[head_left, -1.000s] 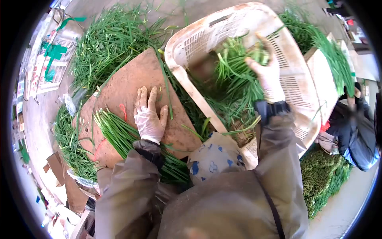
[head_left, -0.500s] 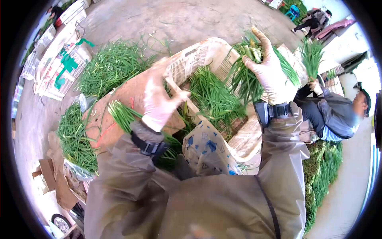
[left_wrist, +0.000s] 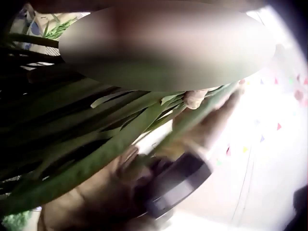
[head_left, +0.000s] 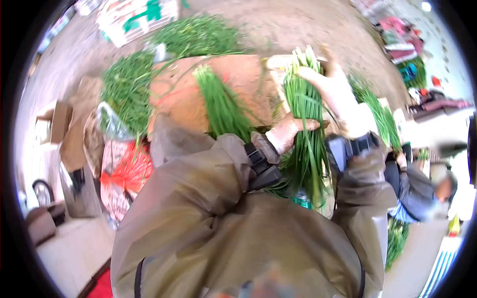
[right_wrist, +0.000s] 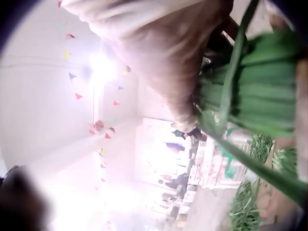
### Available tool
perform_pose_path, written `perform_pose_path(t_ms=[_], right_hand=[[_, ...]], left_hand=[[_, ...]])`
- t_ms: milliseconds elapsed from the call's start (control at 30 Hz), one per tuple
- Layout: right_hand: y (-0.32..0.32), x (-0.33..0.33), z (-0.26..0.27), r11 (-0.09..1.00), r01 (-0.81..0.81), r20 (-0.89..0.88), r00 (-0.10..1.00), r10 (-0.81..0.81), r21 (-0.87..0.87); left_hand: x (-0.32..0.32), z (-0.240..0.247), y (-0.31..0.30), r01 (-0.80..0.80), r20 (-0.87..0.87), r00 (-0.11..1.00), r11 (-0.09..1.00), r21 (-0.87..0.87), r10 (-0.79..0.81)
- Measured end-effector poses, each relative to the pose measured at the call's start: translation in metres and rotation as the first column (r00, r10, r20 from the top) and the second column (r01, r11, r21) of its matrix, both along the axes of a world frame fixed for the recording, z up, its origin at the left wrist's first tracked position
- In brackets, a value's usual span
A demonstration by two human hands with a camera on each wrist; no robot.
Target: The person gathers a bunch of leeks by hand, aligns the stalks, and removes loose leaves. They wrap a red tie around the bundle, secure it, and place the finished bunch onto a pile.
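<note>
A bunch of garlic chives hangs upright before the person's chest in the head view, pale stalk ends up and green leaves trailing down. The gloved left hand grips it around its middle, fingers wrapped across the leaves. Near the stalk ends, the gloved right hand holds the same bunch between thumb and fingers. In the right wrist view the broad green leaves lie beside the right hand. Long leaves fill the left side of the left wrist view. A second chive bunch lies on the brown board.
The brown board spans the space ahead, with loose chives heaped along its left and far sides. Behind the held bunch, a pale crate is partly hidden. A red plastic bag lies at left. Another person sits at right.
The right hand has lifted chives out of the crate and brought them toward the body. The left hand has left the board and now grips that bunch too. The view has turned.
</note>
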State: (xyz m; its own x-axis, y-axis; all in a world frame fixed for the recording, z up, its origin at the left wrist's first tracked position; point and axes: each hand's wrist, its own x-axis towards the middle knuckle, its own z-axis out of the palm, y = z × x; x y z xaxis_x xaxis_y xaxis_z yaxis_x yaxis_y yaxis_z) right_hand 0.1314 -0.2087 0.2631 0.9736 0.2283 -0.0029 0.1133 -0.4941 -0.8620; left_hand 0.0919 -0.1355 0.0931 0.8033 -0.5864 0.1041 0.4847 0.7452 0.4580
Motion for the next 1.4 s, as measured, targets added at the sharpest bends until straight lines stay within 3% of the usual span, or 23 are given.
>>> perform_pose_path(t_ms=[33, 67, 133, 200, 267, 333, 400, 533, 667, 733, 767, 800, 867, 933, 967, 1000, 1067, 1133, 1200, 1267, 1333, 1367, 1400], right_hand=[[-0.003, -0.001, -0.01, 0.999, 0.046, 0.198, 0.979, -0.041, -0.021], [-0.004, -0.017, -0.011, 0.986, 0.081, 0.104, 0.99, -0.096, 0.145], [-0.027, -0.032, -0.057, 0.945, -0.135, -0.054, 0.986, 0.158, 0.297], [-0.047, -0.063, -0.107, 0.928, -0.175, -0.055, 0.985, 0.166, -0.328], [-0.051, -0.062, -0.126, 0.919, -0.086, -0.052, 0.996, 0.071, -0.386], [-0.036, -0.046, -0.08, 0.811, -0.107, -0.156, 0.988, 0.02, -0.575], [-0.041, -0.016, -0.055, 0.744, -0.287, -0.219, 0.957, 0.191, -0.603], [0.01, 0.054, -0.003, 0.3, -0.539, -0.488, 0.842, 0.232, -0.787], [0.077, 0.099, -0.01, 0.134, -0.659, -0.66, 0.75, 0.043, -0.74], [0.08, 0.121, -0.039, -0.05, -0.659, -0.654, 0.729, 0.204, -0.75], [0.078, 0.123, -0.046, -0.117, -0.624, -0.631, 0.735, 0.25, -0.773], [0.075, 0.119, -0.051, -0.115, -0.625, -0.631, 0.734, 0.252, -0.772], [0.06, 0.09, -0.06, -0.112, -0.492, -0.498, 0.797, 0.343, -0.863], [0.041, 0.055, -0.07, 0.09, -0.404, -0.358, 0.878, 0.318, -0.91], [0.032, 0.035, -0.069, 0.158, -0.344, -0.272, 0.895, 0.354, -0.925], [0.025, 0.017, -0.065, 0.228, -0.284, -0.182, 0.906, 0.383, -0.931], [0.001, -0.002, -0.052, 0.579, -0.269, -0.045, 0.928, 0.371, -0.77], [-0.018, -0.016, -0.057, 0.951, 0.034, -0.01, 0.999, -0.038, -0.307], [-0.04, -0.016, -0.103, 0.989, 0.077, -0.083, 0.993, -0.088, -0.123], [-0.007, -0.035, -0.11, 0.982, -0.172, -0.413, 0.891, 0.191, 0.082], [0.022, -0.047, -0.13, 0.937, -0.199, 0.093, 0.979, 0.179, 0.288], [0.024, -0.046, -0.128, 0.881, -0.062, -0.088, 0.989, 0.116, 0.468], [0.026, -0.038, -0.126, 0.788, 0.097, -0.276, 0.957, 0.095, 0.608]], left_hand=[[-0.005, -0.001, 0.01, -0.076, -0.042, 0.996, 0.996, -0.038, 0.074], [-0.005, 0.007, 0.028, -0.108, -0.107, 0.988, 0.994, 0.016, 0.109], [0.016, -0.031, 0.035, 0.003, -0.29, 0.954, 0.971, -0.239, -0.074], [0.015, -0.01, 0.042, -0.236, -0.467, 0.879, 0.938, -0.255, 0.094], [0.026, -0.029, 0.025, -0.245, -0.479, 0.875, 0.92, -0.307, 0.073], [0.035, -0.038, 0.002, -0.294, -0.463, 0.879, 0.897, -0.331, 0.117], [0.041, -0.029, -0.006, -0.338, -0.577, 0.816, 0.841, -0.422, 0.038], [0.06, -0.022, -0.025, -0.501, -0.7, 0.714, 0.696, -0.515, -0.004], [0.069, -0.021, -0.018, -0.592, -0.759, 0.651, 0.639, -0.491, 0.02], [0.068, -0.025, -0.007, -0.629, -0.789, 0.612, 0.641, -0.44, 0.059], [0.068, -0.037, -0.006, -0.555, -0.708, 0.705, 0.658, -0.509, 0.046], [0.07, -0.047, -0.006, -0.471, -0.614, 0.788, 0.673, -0.571, 0.03], [0.067, -0.042, -0.003, -0.488, -0.655, 0.755, 0.687, -0.538, 0.024], [0.066, -0.049, -0.012, -0.567, -0.778, 0.618, 0.75, -0.339, 0.116], [0.059, -0.059, -0.007, -0.33, -0.601, 0.791, 0.748, -0.576, -0.114], [0.051, -0.065, -0.004, -0.31, -0.624, 0.778, 0.817, -0.487, -0.076], [0.041, -0.048, 0.004, -0.39, -0.615, 0.77, 0.888, -0.245, 0.169], [0.036, -0.062, 0.015, -0.294, -0.438, 0.883, 0.926, -0.238, 0.168], [0.012, -0.025, 0.057, -0.162, -0.317, 0.926, 0.974, 0.155, 0.205], [-0.005, -0.044, 0.068, -0.317, 0.108, 0.948, 0.902, 0.292, 0.298], [-0.034, -0.003, 0.11, -0.076, 0.163, 0.986, 0.788, 0.611, -0.031], [-0.048, -0.026, 0.12, -0.002, 0.063, 0.997, 0.859, 0.511, -0.035], [-0.056, -0.024, 0.135, -0.104, 0.232, 0.967, 0.662, 0.742, -0.107]])
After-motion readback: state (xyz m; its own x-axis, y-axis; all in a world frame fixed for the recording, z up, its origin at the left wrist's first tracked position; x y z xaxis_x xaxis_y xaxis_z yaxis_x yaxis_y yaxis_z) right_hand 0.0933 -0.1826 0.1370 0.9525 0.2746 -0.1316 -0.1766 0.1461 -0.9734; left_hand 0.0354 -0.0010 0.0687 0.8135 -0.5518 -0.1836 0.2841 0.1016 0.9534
